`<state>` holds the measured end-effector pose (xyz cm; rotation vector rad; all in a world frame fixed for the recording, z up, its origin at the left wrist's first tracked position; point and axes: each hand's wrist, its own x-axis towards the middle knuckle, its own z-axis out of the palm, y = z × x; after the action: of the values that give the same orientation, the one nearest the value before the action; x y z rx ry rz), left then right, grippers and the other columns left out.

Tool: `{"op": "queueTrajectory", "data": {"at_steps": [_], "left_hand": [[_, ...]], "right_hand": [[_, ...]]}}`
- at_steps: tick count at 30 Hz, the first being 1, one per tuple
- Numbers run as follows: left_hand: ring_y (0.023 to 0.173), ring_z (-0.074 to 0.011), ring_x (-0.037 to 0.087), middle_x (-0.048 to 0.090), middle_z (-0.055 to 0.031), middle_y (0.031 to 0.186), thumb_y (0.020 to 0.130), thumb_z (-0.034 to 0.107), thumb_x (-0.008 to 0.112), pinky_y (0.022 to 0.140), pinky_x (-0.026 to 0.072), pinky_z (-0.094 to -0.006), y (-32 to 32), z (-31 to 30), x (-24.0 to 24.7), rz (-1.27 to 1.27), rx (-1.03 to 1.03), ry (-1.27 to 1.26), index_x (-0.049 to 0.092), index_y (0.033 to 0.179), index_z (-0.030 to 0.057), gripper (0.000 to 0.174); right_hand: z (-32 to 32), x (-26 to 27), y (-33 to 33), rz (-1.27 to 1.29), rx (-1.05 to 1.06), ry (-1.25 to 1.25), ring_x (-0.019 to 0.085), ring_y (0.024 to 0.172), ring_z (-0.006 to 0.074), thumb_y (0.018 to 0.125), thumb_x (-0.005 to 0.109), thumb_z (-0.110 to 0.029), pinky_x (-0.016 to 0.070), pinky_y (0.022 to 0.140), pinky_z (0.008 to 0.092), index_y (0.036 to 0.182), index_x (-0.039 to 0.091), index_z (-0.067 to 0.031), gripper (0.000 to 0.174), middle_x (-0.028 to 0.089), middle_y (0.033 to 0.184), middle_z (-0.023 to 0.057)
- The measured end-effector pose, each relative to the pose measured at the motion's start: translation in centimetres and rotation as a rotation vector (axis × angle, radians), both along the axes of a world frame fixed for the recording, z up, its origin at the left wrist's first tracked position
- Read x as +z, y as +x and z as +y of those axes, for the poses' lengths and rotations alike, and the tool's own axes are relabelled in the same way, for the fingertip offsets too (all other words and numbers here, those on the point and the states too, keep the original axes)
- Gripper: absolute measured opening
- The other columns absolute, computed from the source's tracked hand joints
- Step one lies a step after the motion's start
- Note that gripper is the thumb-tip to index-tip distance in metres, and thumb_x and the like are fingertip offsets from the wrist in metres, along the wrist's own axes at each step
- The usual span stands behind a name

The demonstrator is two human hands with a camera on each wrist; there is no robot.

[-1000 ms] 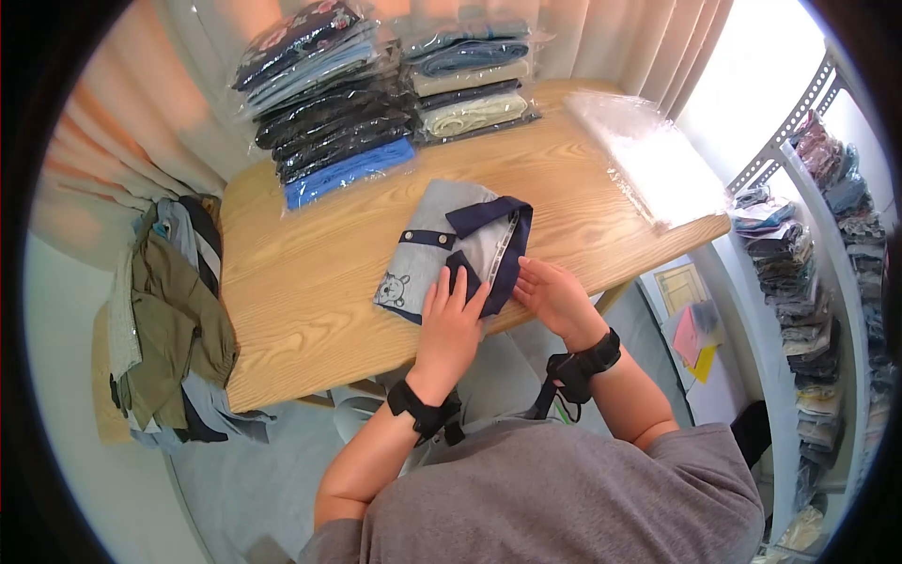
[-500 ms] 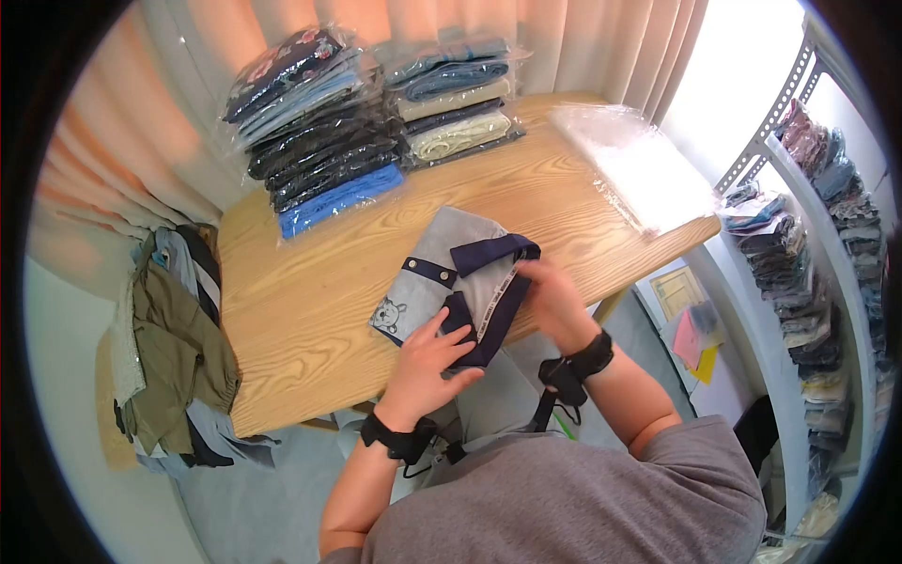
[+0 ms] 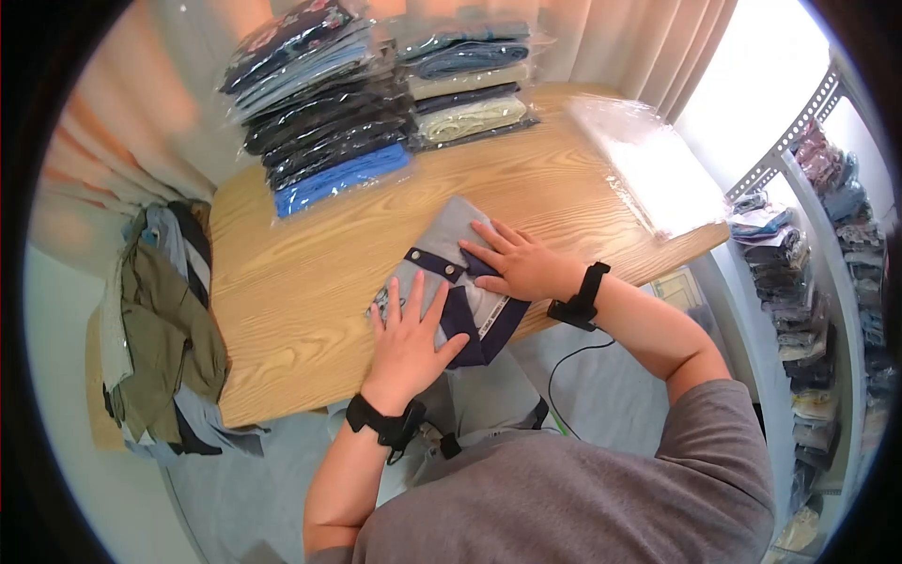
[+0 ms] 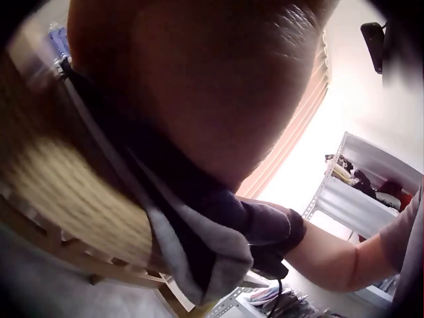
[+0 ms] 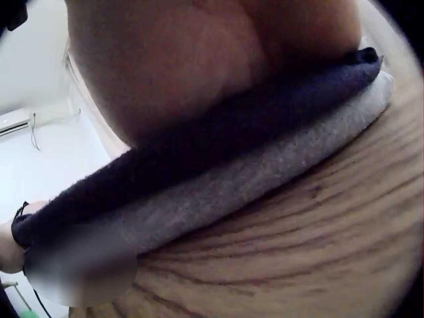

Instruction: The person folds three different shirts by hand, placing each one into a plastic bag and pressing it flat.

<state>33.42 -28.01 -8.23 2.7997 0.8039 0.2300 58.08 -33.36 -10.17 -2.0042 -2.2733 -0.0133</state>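
Note:
A folded grey shirt (image 3: 455,218) with a navy collar (image 3: 477,352) and a navy snap placket lies at the table's near edge in the head view. Flat on its left part rests my left hand (image 3: 407,340), fingers spread, partly hiding a printed figure. My right hand (image 3: 534,271) lies across the right side, its straight fingers pointing left over the grey cloth and covering some of the collar. In the right wrist view, the layered navy and grey edge of the shirt (image 5: 265,169) shows beneath the palm, against the wood.
Two stacks of bagged clothes (image 3: 338,179) stand at the back of the wooden table (image 3: 310,282). Clear plastic bags (image 3: 648,169) lie at the right. Loose garments (image 3: 169,320) hang at the left end. Shelves of packed clothes (image 3: 789,273) line the right side.
My right hand has moved from the shirt's right edge onto its top, reaching left. The left hand has shifted left with its fingers laid flatter. The collar's upper part is now under the right hand.

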Motion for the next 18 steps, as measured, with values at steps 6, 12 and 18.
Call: {"op": "queueTrajectory", "data": {"at_steps": [6, 12, 18], "left_hand": [[0.137, -0.0446, 0.009, 0.015, -0.017, 0.151, 0.084, 0.046, 0.056, 0.104, 0.0119, -0.0638, 0.2, 0.0, 0.1, 0.03, 0.001, -0.032, 0.03, 0.142, 0.0142, 0.072], [0.137, -0.0442, 0.007, 0.014, -0.0173, 0.151, 0.084, 0.048, 0.054, 0.104, 0.0113, -0.0645, 0.4, -0.1, 0.3, 0.063, 0.006, -0.032, 0.029, 0.143, 0.013, 0.073], [0.136, -0.0445, 0.011, 0.018, -0.0164, 0.15, 0.084, 0.052, 0.053, 0.102, 0.0142, -0.066, 0.5, 0.0, 0.0, 0.041, 0.015, 0.01, 0.034, 0.14, 0.0131, 0.071]], "right_hand": [[-1.2, 3.2, 4.4, 0.847, -0.04, -0.045, 0.041, 0.125, 0.0368, 0.085, 0.058, -0.045, 0.0348, 0.102, 0.0405, 0.137, 0.038, -0.0113, 0.065, 0.041, 0.136, 0.0205], [-5.9, 3.4, 17.6, 0.02, -0.977, 0.266, 0.062, 0.094, 0.0334, 0.081, 0.057, -0.018, 0.0467, 0.085, 0.0441, 0.104, 0.059, -0.0011, 0.029, 0.065, 0.101, 0.0147], [-8.3, 1.8, 21.3, -0.015, -1.248, -0.089, 0.064, 0.097, 0.0303, 0.081, 0.055, -0.012, 0.0502, 0.081, 0.0396, 0.095, 0.068, -0.0056, 0.02, 0.067, 0.099, 0.0157]]}}
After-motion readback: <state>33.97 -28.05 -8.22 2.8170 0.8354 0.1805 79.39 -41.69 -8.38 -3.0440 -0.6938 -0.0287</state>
